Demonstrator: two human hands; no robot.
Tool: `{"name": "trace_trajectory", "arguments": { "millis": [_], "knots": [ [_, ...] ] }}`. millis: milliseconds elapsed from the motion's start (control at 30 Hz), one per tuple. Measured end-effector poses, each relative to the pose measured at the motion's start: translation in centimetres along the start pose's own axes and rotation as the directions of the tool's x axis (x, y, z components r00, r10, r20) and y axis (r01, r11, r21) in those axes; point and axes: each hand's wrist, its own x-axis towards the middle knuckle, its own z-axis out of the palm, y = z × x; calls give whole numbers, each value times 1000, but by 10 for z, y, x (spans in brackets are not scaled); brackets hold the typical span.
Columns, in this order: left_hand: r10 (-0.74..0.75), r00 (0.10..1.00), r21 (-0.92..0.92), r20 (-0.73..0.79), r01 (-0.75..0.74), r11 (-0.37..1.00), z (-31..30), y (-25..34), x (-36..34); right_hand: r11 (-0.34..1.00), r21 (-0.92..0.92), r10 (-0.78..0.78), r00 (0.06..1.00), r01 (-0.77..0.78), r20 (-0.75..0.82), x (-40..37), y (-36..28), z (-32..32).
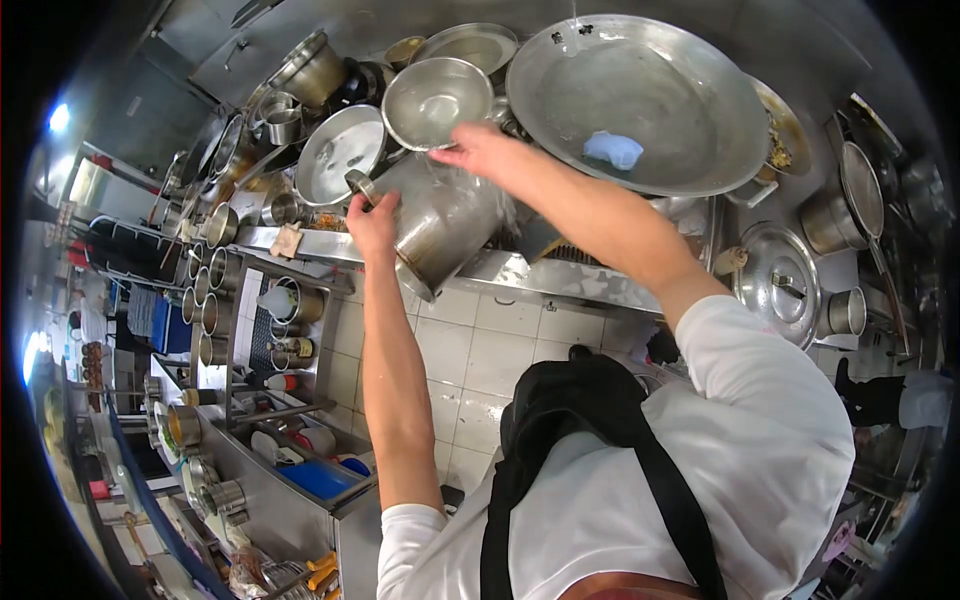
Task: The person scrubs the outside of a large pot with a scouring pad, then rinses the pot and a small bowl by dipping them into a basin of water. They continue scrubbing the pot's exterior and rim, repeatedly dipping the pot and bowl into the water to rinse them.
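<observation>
A large metal pot (440, 225) is tilted on its side over the counter's front edge. My left hand (374, 222) grips the pot's handle, with the fingers wrapped round it. My right hand (477, 150) pinches the near rim of a steel bowl (437, 104), just above the pot. Beside the bowl, on its left, a round metal pan (341, 156) holds a little liquid. To the right of my right hand lies a very wide metal basin (650, 95) with water in it and a light blue cloth (614, 150) near its front edge.
A lidded pot (778, 285) and a long-handled strainer (862, 190) stand at the right. Stacked pots (308, 70) crowd the back left. Below left is a metal shelf with several steel containers (217, 314). Another person (900, 400) is partly visible at the far right.
</observation>
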Motion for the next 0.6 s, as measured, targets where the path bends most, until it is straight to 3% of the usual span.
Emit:
{"name": "trace_trajectory", "arguments": {
  "millis": [67,133,200,233,267,367,400,433,533,600],
  "knots": [
    [-9,1000,-39,18,10,999,-1,-9,7,999,-40,12,1000,-12,20,-17,27,25],
    [-24,999,-103,41,28,994,-2,-15,11,985,22,-170,979,173,-109,-40,46,53],
    [-57,996,-132,66,66,989,-4,-12,12,980,-29,-197,963,195,-184,-23,68,65],
    [-88,991,-162,98,103,981,-4,-11,12,973,-81,-231,938,217,-260,-13,81,69],
    [-121,988,-143,-97,107,984,4,-29,29,842,-248,-536,796,479,-281,22,109,64],
    [-262,965,-232,-20,250,940,-7,2,45,814,-203,-581,761,545,-289,1,116,85],
    [-316,947,-134,-55,306,943,-4,10,47,876,-135,-481,814,464,-325,7,120,87],
    [-313,945,-13,-99,313,950,-1,17,47,806,-308,-591,711,505,-381,12,125,91],
    [-265,961,-105,-81,256,961,9,27,25,830,-359,-542,767,426,-343,-24,101,95],
    [-196,976,-136,-100,182,974,10,22,16,438,-522,-847,530,732,32,-1,95,86]
  ]
}}
